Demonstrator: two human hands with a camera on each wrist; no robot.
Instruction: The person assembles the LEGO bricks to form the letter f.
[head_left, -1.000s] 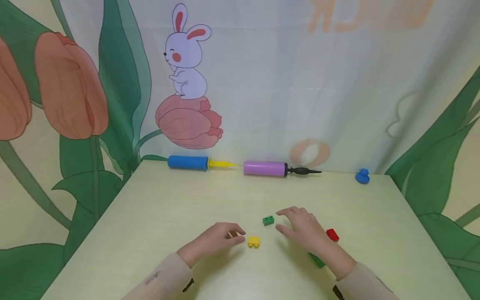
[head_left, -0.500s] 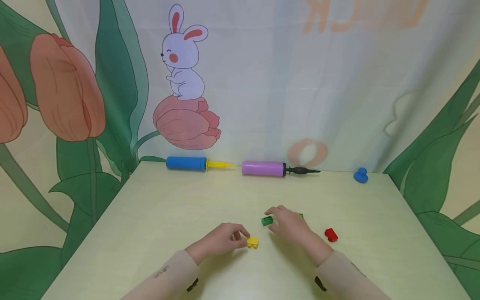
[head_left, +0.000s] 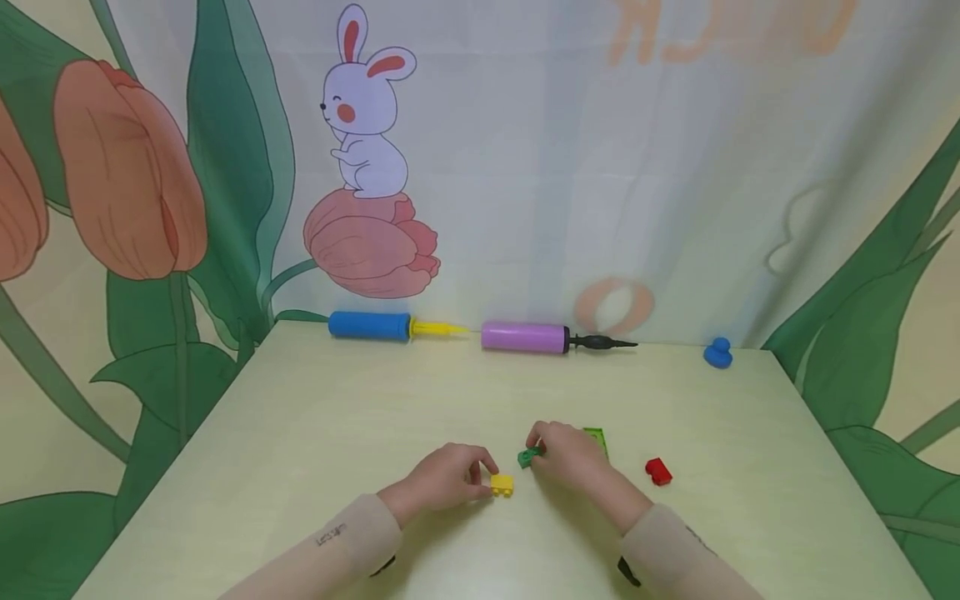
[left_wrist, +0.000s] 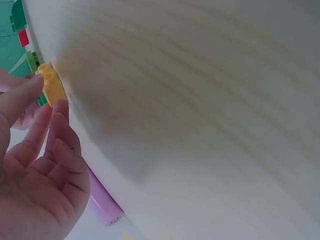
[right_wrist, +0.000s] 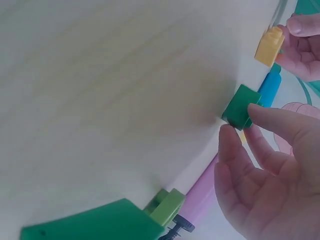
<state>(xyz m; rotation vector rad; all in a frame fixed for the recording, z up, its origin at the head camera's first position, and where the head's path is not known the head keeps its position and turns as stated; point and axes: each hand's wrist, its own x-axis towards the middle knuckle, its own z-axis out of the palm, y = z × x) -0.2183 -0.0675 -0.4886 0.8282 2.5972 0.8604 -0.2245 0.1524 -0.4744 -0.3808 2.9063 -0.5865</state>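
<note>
My left hand (head_left: 450, 475) pinches a small yellow toy building brick (head_left: 502, 484) by its left end, thumb and fingertips on either side; the left wrist view shows this brick (left_wrist: 52, 87) at the fingertips. Close by on the right, my right hand (head_left: 572, 454) grips a small green building brick (head_left: 528, 457) between thumb and fingers. From the right wrist, that green brick (right_wrist: 241, 107) shows its flat side. The two bricks are a short gap apart, low over the tabletop. A light green piece (head_left: 596, 437) lies just behind my right hand, partly hidden by it.
A red brick (head_left: 658, 472) lies right of my right forearm. A larger dark green piece (right_wrist: 90, 224) shows in the right wrist view. Along the table's back edge are a blue pump (head_left: 369, 326), a purple pump (head_left: 525, 337) and a small blue figure (head_left: 717, 353).
My right hand has moved left and closed on the green brick, which has shifted slightly towards me. My left hand has reached the yellow brick and taken hold of it.
</note>
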